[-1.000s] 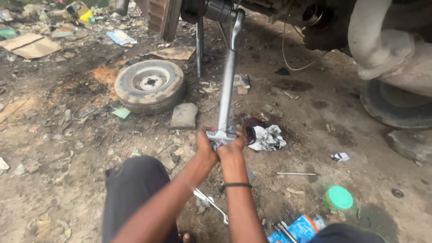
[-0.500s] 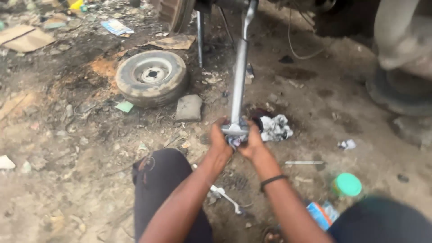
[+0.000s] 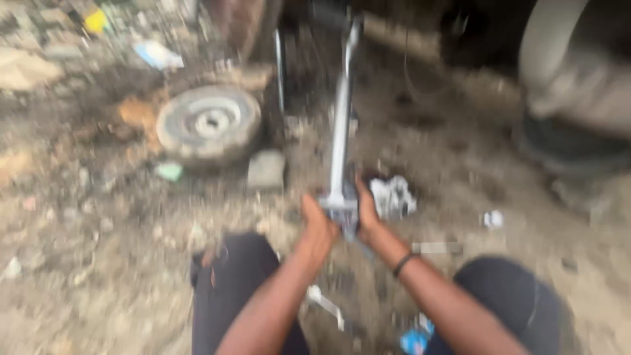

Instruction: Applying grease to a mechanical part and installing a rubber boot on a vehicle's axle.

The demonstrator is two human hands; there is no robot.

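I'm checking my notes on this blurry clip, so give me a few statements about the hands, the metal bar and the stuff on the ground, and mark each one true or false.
1. Both hands grip the near end of the long metal bar. True: the left hand and right hand close on it from either side.
2. The right wrist is bare. False: it wears a dark wristband.
3. A round wheel-like disc lies flat on the dirt, left of the bar. True.
4. The crumpled white rag is draped over the disc. False: it lies on the ground just right of the hands.
5. The bar lies flat on the ground. False: it slopes up from the hands towards the vehicle.
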